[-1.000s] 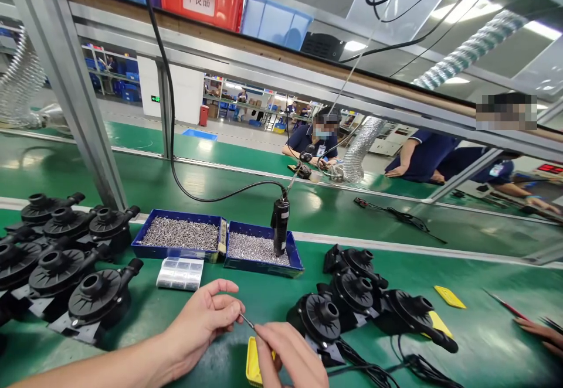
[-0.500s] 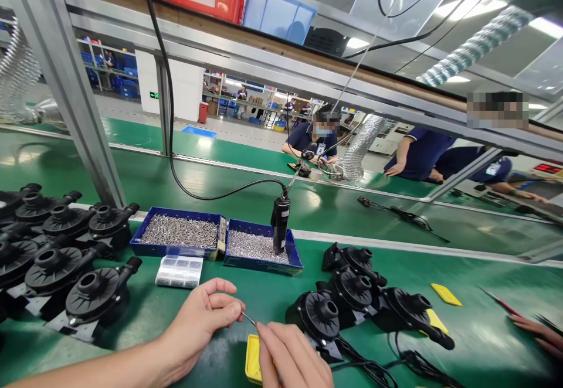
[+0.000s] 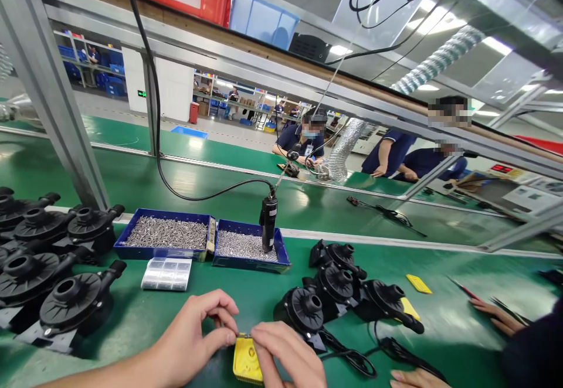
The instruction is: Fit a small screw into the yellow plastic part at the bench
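My left hand (image 3: 202, 332) and my right hand (image 3: 284, 353) are close together at the front of the bench. Between their pinched fingertips runs a thin metal piece (image 3: 244, 335), small and mostly hidden. Just below it, a small yellow plastic box (image 3: 246, 361) sits on the green surface, partly covered by my right fingers. Right of my hands stand several black pumps (image 3: 303, 312) with coiled black cables (image 3: 352, 356).
Blue trays of screws (image 3: 167, 232) and small metal parts (image 3: 246, 247) lie ahead. A black electric screwdriver (image 3: 269, 224) hangs over the right tray. More black pumps (image 3: 70, 303) stand left. A co-worker's hand (image 3: 497, 317) is at right, another hand (image 3: 413, 378) at the bottom edge.
My hands have come closer together, bringing the thin metal piece over the yellow box's far edge. The view has turned right, and another person's hand has appeared at the bottom right.
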Tool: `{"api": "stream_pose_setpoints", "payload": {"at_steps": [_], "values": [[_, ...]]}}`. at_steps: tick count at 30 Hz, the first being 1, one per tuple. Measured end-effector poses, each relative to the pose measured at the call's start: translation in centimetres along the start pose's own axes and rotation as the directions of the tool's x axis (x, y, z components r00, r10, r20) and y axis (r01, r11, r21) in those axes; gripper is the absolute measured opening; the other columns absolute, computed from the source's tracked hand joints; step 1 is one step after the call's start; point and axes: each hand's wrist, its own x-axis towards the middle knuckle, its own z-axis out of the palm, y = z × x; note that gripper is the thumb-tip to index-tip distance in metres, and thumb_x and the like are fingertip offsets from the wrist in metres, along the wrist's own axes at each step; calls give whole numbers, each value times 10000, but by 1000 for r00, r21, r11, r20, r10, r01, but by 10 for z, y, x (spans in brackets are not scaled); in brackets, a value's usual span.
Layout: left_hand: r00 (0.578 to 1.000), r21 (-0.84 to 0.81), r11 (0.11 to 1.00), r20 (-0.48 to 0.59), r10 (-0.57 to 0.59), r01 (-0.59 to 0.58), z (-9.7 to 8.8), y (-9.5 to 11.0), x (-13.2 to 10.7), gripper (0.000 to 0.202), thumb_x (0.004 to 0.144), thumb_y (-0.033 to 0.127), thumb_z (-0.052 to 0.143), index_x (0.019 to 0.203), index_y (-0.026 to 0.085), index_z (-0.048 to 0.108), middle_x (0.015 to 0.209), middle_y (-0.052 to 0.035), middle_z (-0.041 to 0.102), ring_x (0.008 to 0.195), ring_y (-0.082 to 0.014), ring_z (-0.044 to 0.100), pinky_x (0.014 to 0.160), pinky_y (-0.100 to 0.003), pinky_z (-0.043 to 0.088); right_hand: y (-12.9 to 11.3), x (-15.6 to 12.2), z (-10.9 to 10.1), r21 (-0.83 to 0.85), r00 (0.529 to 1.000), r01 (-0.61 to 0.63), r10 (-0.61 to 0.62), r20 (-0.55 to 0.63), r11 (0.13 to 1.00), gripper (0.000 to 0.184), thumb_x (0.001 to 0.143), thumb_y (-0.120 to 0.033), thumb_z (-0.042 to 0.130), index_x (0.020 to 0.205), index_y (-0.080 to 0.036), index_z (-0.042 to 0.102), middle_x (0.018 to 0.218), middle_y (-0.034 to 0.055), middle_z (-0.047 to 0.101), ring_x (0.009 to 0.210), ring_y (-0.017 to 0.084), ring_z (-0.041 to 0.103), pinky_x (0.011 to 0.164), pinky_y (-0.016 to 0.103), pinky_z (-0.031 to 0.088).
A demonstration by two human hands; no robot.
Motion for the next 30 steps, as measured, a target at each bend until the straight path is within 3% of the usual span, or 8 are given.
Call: {"api": "stream_pose_setpoints", "payload": {"at_steps": [3,8,13,18,27,30], "values": [[999,125,992,39,23,-28,6,0,-3,264,879,287,679,1136,229,666,996,1,797,1011,-247,688,1016,-378,393,2,10,-6,63,997,57,-60,54,996,253,1069,-6,563,1184,-185,699,1026,67,792,881,172,777,828,250,640],[998,-33,999,56,7,-6,20,-5,-9,290,835,249,740,1106,216,642,920,30,791,952,-232,702,997,-354,410,1,20,-19,95,967,18,-42,250,995,177,1117,-60,570,1184,-192,666,1044,52,781,888,158,748,823,251,614],[996,64,997,85,41,-46,23,-15,-15,304,896,310,785,1161,245,652,1032,36,799,1085,-258,644,1036,-357,324,5,22,-26,91,919,92,-120,375,992,218,1123,-38,507,1224,-173,645,1031,67,772,839,184,719,739,298,579],[990,69,993,109,91,-99,25,-22,-17,308,931,346,785,1179,259,624,1061,47,801,1106,-270,607,1000,-354,307,7,17,-26,50,894,142,-149,422,989,207,1123,-38,510,1213,-145,663,1007,83,761,790,196,692,684,314,537],[996,56,998,75,38,-42,30,-25,-20,345,946,447,754,1221,270,643,1071,44,811,1089,-277,636,1004,-359,331,-1,24,-27,-33,855,276,-230,464,961,258,1113,-3,458,1195,-129,668,1035,81,771,766,194,683,680,294,554],[998,48,998,65,24,-27,31,-26,-20,350,938,446,747,1227,274,651,1099,39,812,1117,-284,635,1019,-368,335,-6,28,-30,-40,839,254,-200,506,966,262,1121,-6,449,1190,-131,668,1061,77,773,787,194,695,693,294,570]]}}
